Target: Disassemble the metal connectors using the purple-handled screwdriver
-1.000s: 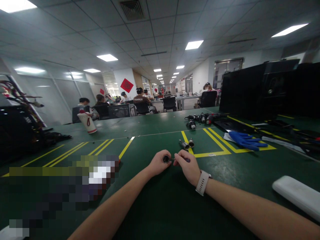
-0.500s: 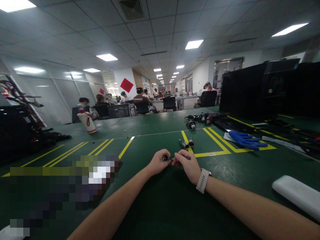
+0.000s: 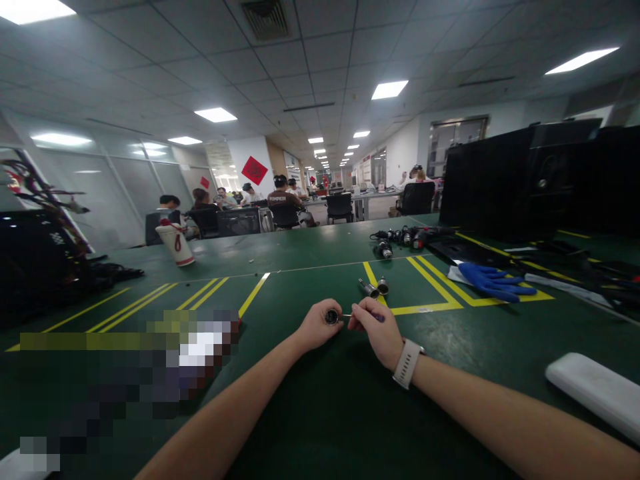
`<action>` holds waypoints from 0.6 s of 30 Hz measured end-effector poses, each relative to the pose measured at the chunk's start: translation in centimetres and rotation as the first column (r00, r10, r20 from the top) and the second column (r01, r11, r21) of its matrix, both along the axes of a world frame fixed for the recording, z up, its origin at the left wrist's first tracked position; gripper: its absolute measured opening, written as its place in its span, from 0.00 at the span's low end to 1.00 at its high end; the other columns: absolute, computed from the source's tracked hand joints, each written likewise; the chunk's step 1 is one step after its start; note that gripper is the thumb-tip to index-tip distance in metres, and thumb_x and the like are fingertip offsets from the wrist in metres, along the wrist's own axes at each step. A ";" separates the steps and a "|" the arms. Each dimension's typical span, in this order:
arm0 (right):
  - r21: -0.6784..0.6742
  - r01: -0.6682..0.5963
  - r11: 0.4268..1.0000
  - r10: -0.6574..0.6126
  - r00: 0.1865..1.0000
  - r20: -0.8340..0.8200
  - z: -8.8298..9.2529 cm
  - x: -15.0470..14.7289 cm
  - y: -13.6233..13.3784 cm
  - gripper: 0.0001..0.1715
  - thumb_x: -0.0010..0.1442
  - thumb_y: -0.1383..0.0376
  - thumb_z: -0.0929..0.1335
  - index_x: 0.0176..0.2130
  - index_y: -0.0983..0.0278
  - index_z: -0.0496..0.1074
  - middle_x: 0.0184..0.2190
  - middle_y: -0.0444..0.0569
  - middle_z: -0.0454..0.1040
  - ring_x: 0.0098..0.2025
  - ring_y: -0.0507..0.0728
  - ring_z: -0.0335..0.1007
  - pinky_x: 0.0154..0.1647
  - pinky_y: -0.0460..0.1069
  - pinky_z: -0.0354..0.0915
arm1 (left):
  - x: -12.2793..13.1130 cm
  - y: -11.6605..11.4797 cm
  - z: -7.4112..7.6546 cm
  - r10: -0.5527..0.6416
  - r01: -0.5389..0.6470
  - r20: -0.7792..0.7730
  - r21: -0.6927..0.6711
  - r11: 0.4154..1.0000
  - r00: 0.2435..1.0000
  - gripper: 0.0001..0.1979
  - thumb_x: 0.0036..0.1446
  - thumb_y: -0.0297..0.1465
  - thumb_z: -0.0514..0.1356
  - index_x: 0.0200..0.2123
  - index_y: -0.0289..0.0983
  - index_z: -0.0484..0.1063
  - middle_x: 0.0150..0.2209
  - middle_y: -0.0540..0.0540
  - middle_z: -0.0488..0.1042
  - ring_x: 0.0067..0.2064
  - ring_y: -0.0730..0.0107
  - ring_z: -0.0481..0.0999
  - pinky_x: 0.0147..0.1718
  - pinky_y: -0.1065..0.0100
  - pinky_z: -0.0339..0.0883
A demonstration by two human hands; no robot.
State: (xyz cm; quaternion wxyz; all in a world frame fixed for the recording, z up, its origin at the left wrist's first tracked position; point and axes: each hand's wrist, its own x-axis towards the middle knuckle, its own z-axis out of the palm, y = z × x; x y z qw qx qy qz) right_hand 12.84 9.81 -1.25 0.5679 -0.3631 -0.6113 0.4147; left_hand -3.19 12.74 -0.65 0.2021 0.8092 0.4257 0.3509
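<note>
A round metal part [image 3: 331,317] with a dark hollow end faces up in my left hand [image 3: 319,328], whose fingers are wrapped round it. My right hand [image 3: 375,328], with a pale watch strap at its wrist, pinches a thin tool [image 3: 346,316]. The tool's metal shaft reaches to the side of the round part; its dark handle lies mostly inside my fingers. Whether the tip touches the part is too small to tell. Just beyond my right hand, two similar metal parts [image 3: 369,288] [image 3: 383,286] lie on the green table [image 3: 310,267] near a yellow tape line.
Dark metal fittings [image 3: 384,249] lie farther back. A blue glove [image 3: 493,280] is at the right, before black computer cases [image 3: 493,180]. A white object [image 3: 595,387] lies at the near right, a paper cup [image 3: 176,244] at the back left. People sit beyond the table.
My right hand has shifted very slightly, and a little more of the tool's shaft shows between the hands. The left hand still holds the round part in nearly the same place.
</note>
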 end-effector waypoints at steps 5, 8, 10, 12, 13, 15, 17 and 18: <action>0.032 -0.014 0.999 0.013 0.999 0.040 -0.1 0.1 0.0 0.15 0.58 0.59 0.64 0.22 0.62 0.66 0.21 0.42 0.68 0.27 0.54 0.65 0.32 0.49 0.61 | -0.1 0.2 -0.2 0.001 -0.001 -0.012 -0.003 1.000 1.000 0.05 0.44 0.26 0.62 0.24 0.35 0.65 0.25 0.52 0.66 0.27 0.73 0.66 0.27 0.71 0.61; 0.043 -0.045 0.998 0.042 0.997 0.064 0.1 0.0 -0.1 0.15 0.58 0.58 0.64 0.23 0.62 0.67 0.22 0.43 0.69 0.28 0.54 0.66 0.32 0.49 0.62 | -0.2 0.3 -0.3 -0.007 0.006 -0.012 -0.011 1.000 1.000 0.05 0.45 0.28 0.62 0.25 0.35 0.66 0.25 0.52 0.67 0.28 0.73 0.66 0.27 0.71 0.61; 0.043 -0.063 0.997 0.060 0.995 0.079 0.1 0.0 -0.1 0.14 0.57 0.58 0.64 0.23 0.63 0.67 0.22 0.43 0.70 0.27 0.54 0.66 0.31 0.49 0.62 | -0.2 0.3 -0.4 -0.010 0.010 -0.006 -0.018 1.000 1.000 0.06 0.45 0.29 0.62 0.25 0.35 0.66 0.25 0.51 0.68 0.28 0.72 0.67 0.28 0.71 0.61; 0.042 -0.070 0.997 0.066 0.994 0.087 0.1 0.0 0.0 0.14 0.57 0.58 0.65 0.24 0.63 0.67 0.22 0.44 0.70 0.27 0.54 0.66 0.30 0.49 0.62 | -0.2 0.3 -0.4 -0.010 0.011 0.005 -0.024 1.000 1.000 0.07 0.45 0.30 0.62 0.25 0.35 0.66 0.25 0.51 0.68 0.28 0.72 0.67 0.28 0.70 0.61; 0.041 -0.070 0.997 0.066 0.994 0.087 0.1 0.0 0.0 0.14 0.57 0.58 0.65 0.24 0.63 0.67 0.22 0.44 0.70 0.27 0.54 0.66 0.30 0.49 0.62 | -0.1 0.3 -0.4 -0.010 0.010 0.012 -0.026 1.000 1.000 0.08 0.45 0.31 0.62 0.25 0.35 0.65 0.25 0.51 0.67 0.28 0.72 0.66 0.28 0.70 0.61; 0.042 -0.057 0.997 0.053 0.995 0.081 0.1 0.0 0.1 0.13 0.57 0.59 0.65 0.24 0.63 0.67 0.22 0.43 0.70 0.27 0.54 0.66 0.31 0.49 0.62 | -0.1 0.3 -0.3 -0.007 0.008 0.024 -0.032 0.999 1.000 0.07 0.45 0.31 0.61 0.25 0.36 0.65 0.25 0.52 0.66 0.28 0.71 0.66 0.28 0.70 0.61; 0.044 -0.033 0.998 0.030 0.997 0.074 0.0 0.1 0.1 0.14 0.57 0.60 0.64 0.23 0.63 0.66 0.21 0.43 0.68 0.26 0.53 0.65 0.31 0.49 0.61 | -0.1 0.3 -0.2 -0.006 0.007 0.034 -0.039 0.999 0.999 0.05 0.45 0.29 0.60 0.25 0.35 0.65 0.25 0.52 0.66 0.28 0.71 0.65 0.29 0.70 0.60; 0.044 -0.022 0.999 0.018 0.997 0.071 0.0 0.1 0.2 0.15 0.57 0.60 0.64 0.22 0.63 0.66 0.20 0.42 0.68 0.26 0.53 0.64 0.31 0.49 0.61 | -0.2 0.4 -0.2 -0.008 0.009 0.040 -0.042 0.999 0.999 0.03 0.45 0.28 0.58 0.25 0.35 0.65 0.25 0.52 0.65 0.29 0.71 0.65 0.29 0.69 0.60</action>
